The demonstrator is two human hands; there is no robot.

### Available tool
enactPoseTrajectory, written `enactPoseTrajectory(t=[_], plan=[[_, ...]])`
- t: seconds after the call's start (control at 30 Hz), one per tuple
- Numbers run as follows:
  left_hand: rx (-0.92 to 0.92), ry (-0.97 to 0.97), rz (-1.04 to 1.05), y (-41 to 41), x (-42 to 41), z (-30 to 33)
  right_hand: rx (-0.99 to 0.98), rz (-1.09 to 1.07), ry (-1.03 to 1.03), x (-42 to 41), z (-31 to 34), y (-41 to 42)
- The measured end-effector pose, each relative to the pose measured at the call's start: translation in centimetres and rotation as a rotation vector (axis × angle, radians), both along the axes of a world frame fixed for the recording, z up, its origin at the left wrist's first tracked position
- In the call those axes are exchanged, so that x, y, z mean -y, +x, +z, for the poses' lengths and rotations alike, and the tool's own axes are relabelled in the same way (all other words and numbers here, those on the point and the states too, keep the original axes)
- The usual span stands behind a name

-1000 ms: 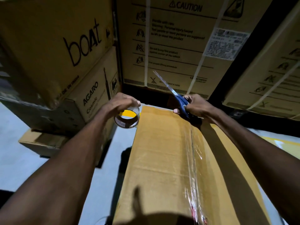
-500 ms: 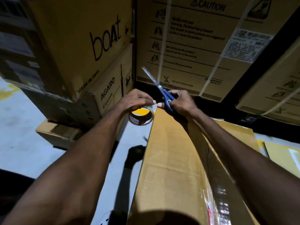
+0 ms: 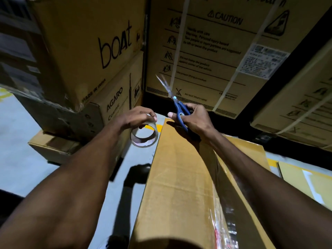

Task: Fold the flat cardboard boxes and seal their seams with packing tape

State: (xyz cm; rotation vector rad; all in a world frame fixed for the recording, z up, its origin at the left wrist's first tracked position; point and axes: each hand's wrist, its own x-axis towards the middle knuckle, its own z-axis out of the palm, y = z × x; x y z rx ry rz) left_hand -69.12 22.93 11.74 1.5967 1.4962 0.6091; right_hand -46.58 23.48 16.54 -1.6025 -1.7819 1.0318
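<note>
A pale grey floor [image 3: 21, 133] with yellow painted markings [image 3: 151, 126] carries stacked printed cartons [image 3: 115, 101] at the left, with a low flat box [image 3: 52, 146] beneath them, and flat cardboard sheets [image 3: 305, 180] at the right.

The cardboard box [image 3: 179, 186] runs off the bottom edge; its taped seam [image 3: 220, 221] is blurred.

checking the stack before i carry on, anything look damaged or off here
Yes: the boat box at upper left has a crushed, torn lower corner overhanging the AGARO box beneath it.
</note>
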Motion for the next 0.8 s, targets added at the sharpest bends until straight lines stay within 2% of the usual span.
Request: enactPoseTrajectory(t=[0.1, 0.2, 0.27, 0.33, 0.5, 0.8], plan=[[-0.019, -0.015, 0.012, -1.1, 0.2, 0.7, -0.218, -0.097, -0.075, 3.8, 2.2, -0.7], [-0.025, -0.008, 0.015, -1.4, 0.1, 1.4, -0.458, -0.136, -0.422, 8.6, 4.7, -1.4], [-0.015, 0.0, 0.027, -1.3, 0.2, 1.6, -0.448, -0.056, -0.651, 11.0, 5.1, -1.5], [0.002, 0.005, 0.04, -1.2, 0.2, 1.7, -0.419, 0.031, -0.782, 12.6, 4.6, -1.8], [-0.036, 0.024, 0.036, -1.0, 0.4, 2.3, -0.49, 0.066, -0.886, 14.6, 3.5, -2.4], [-0.04, 0.016, 0.056, -1.0, 0.2, 2.0, -0.486, 0.007, -0.878, 12.0, 2.9, -5.1]])
